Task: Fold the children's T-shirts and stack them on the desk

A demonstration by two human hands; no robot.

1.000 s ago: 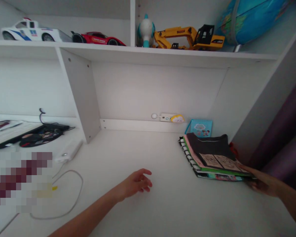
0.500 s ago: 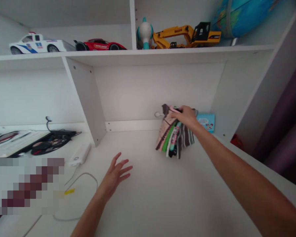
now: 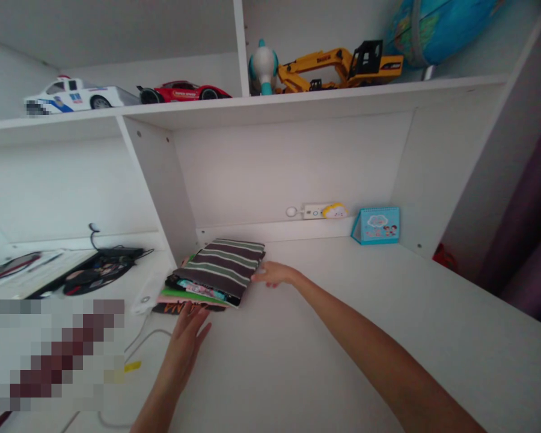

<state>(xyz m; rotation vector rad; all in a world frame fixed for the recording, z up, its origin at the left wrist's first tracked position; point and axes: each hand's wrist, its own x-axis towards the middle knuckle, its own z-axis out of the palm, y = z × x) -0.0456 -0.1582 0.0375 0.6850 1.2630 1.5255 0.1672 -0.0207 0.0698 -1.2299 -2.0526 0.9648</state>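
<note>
A pile of folded cloths (image 3: 223,264) lies on the desk (image 3: 324,361), at the foot of the upright divider. Its top piece has brown, grey-green and white stripes; black, patterned, bright green, pink and dark lettered layers show below. My right hand (image 3: 275,273) is at the pile's right edge, its forefinger reaching to the striped cloth and the other fingers partly bent. At the near edge, my left hand (image 3: 190,328) touches or nearly touches the bottom layers. Its thumb stands apart, while its fingertips are partly hidden against the cloth.
A white power strip (image 3: 146,294) with a cable sits left of the pile. Against the back wall are a socket panel (image 3: 313,211), a cloud-shaped piece (image 3: 335,211) and a blue desk calendar (image 3: 379,225). Toy vehicles and a globe (image 3: 446,30) occupy the shelf (image 3: 320,102) above.
My right hand has carried the cloths from the back wall leftward and down onto the desk, uncovering the socket panel. My left hand has moved left to the pile's near edge.
</note>
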